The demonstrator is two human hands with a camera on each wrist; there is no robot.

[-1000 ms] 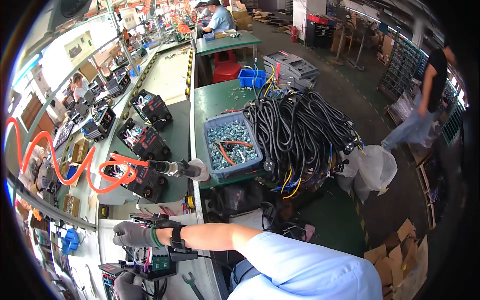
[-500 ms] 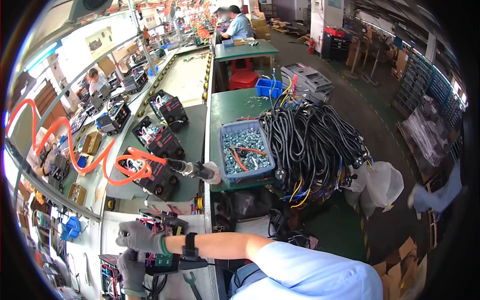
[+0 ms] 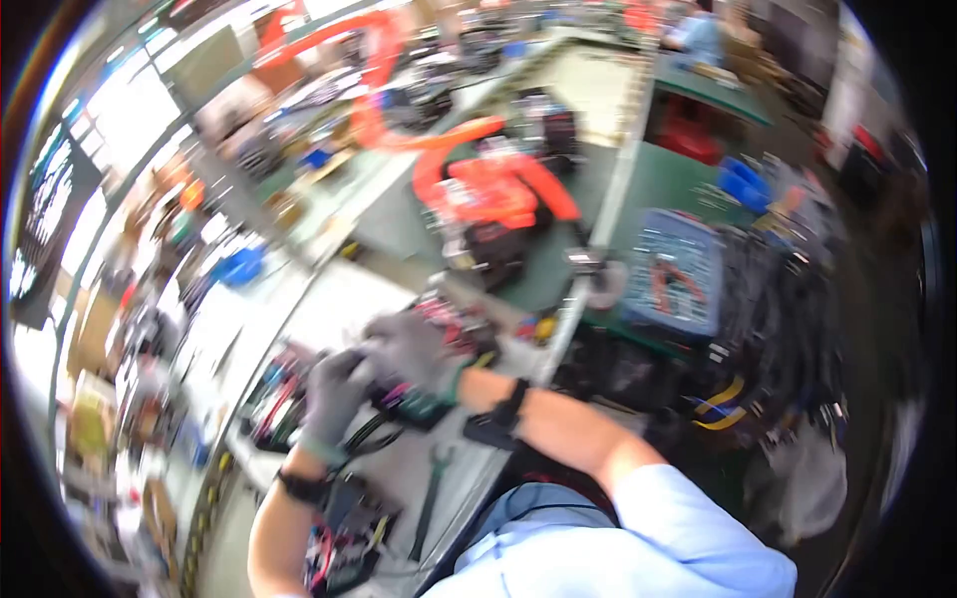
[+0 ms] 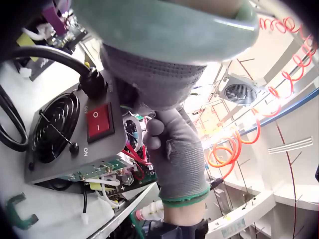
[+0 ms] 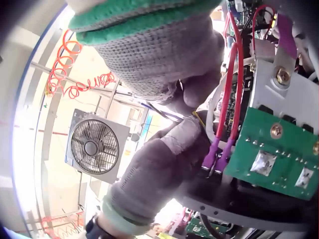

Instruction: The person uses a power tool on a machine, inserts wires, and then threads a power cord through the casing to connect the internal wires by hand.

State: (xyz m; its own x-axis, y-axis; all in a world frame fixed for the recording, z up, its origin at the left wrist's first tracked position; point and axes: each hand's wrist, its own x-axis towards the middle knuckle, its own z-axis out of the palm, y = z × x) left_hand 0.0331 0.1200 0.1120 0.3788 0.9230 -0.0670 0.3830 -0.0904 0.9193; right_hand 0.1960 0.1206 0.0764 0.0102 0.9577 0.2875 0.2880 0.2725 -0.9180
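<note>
Both gloved hands meet over an open electronic machine with a grey panel (image 4: pixel 107 155), a black fan grille (image 4: pixel 55 130) and a red rocker switch (image 4: pixel 98 122). My left hand (image 3: pixel 337 397) comes in from the left, a taped finger reaching to the right hand's fingertips in the right wrist view. My right hand (image 3: pixel 409 347) has curled fingers, close over the machine's inner wires. Red wires (image 5: pixel 235 92) with purple connectors and a green circuit board (image 5: pixel 279 157) sit beside the right hand. I cannot tell what, if anything, the fingertips hold. A thick black cable (image 4: pixel 55 54) enters the panel.
A green open-ended wrench (image 3: pixel 431 503) lies on the bench near me. Other opened machines (image 3: pixel 344 533) stand around the hands. A blue bin of small metal parts (image 3: pixel 688 324) and a heap of black cables (image 3: pixel 763 309) are to the right. A red coiled hose (image 3: pixel 384 75) hangs ahead.
The head view has swung left and blurred, shifting the scene rightward. My left hand has risen from low beside the machine to meet the right hand. The walking person has left view.
</note>
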